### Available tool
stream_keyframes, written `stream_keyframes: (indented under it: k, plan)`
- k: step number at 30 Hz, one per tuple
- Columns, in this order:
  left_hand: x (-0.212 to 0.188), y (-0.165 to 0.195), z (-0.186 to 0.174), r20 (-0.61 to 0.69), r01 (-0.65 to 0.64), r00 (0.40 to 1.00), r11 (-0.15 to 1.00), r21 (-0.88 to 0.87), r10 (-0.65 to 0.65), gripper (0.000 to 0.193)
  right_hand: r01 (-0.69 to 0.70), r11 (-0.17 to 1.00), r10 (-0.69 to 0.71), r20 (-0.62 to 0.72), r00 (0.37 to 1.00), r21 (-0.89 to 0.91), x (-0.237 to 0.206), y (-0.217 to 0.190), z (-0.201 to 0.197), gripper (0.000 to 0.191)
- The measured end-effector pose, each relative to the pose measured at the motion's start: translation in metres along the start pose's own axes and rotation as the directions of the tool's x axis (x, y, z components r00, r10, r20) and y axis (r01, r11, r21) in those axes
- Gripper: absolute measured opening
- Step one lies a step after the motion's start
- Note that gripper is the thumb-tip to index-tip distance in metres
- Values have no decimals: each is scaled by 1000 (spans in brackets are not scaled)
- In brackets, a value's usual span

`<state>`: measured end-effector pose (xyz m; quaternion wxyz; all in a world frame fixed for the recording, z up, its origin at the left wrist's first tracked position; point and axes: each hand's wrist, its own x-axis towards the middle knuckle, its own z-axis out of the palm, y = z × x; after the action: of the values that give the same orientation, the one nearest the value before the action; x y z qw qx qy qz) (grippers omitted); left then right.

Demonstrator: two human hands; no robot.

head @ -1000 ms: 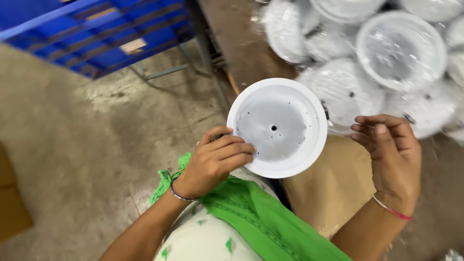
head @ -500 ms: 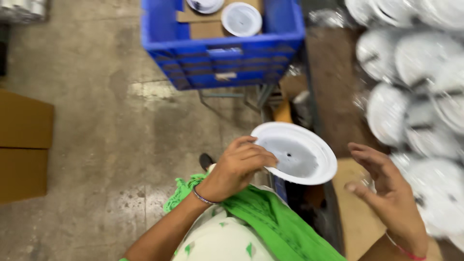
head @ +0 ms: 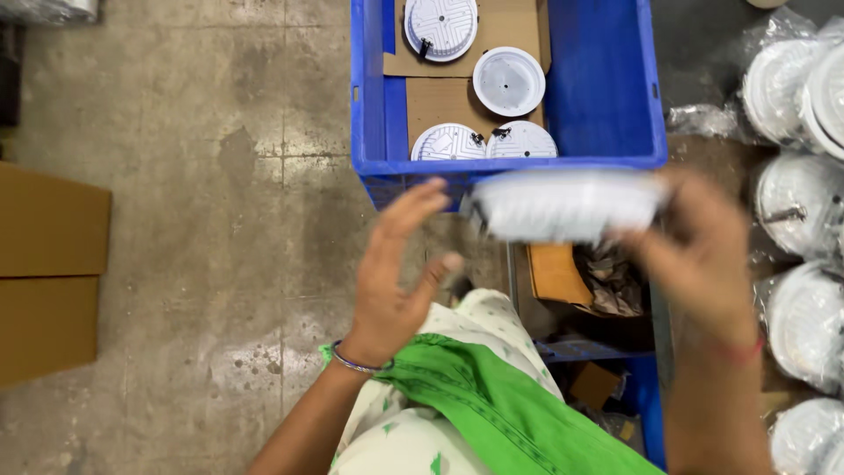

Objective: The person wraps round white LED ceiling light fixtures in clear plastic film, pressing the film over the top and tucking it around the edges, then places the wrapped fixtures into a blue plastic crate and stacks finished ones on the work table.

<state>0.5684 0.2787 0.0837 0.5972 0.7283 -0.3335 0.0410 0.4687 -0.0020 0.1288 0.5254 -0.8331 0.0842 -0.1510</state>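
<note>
Head view: right hand (head: 703, 255) holds white round fixture (head: 567, 204) before blue crate (head: 607, 88).

White round fitting (head: 567, 204), blue crate (head: 607, 97) with brown cardboard (head: 440, 101), green scarf (head: 492, 409), grey mottled floor (head: 202, 176).

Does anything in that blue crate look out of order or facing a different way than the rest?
One thing stands out. In the blue crate, three white round discs lie ribbed side up on the cardboard liner, while one white dish-shaped piece lies hollow side up. Nothing looks spilled or broken. The white disc in the right hand is too blurred to judge.
</note>
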Motion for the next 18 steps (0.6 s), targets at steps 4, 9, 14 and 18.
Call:
stream_keyframes:
  k: [4,9,14,18]
  plan:
    - [22,-37,-3,-165,266,950,964,-18,-265,49,93,994,-94,-16,995,-53,143,63,-28,34]
    - [45,-83,14,-316,365,899,916,164,-302,52,85,994,-91,77,993,74,334,205,-6,41]
    - [61,-112,34,-468,507,817,807,302,-337,59,-583,757,606,19,795,296,383,311,61,32]
    - [63,-131,48,-536,600,749,742,300,-389,69,-635,334,782,171,599,697,368,349,80,36]
